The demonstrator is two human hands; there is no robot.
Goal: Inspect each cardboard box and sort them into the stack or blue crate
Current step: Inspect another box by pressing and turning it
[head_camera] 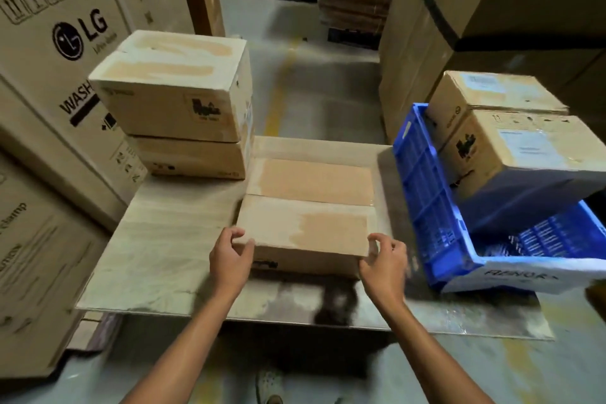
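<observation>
My left hand (231, 256) and right hand (383, 261) clamp the cardboard box (308, 207) by its near corners. It lies between the stack (177, 102) and blue crate (423, 174).

Centre box (308, 213): low, flat carton, flaps closed, bare brown patches on top. Lies flat near the tabletop's (170, 239) front edge.
Stack, back left: top box (173, 88) sits on lower box (193, 157), both closed.
Blue crate (426, 193), just right of centre box, slatted walls. Holds two closed cartons: rear box (492, 98) and tilted front box (511, 154), both labelled.
</observation>
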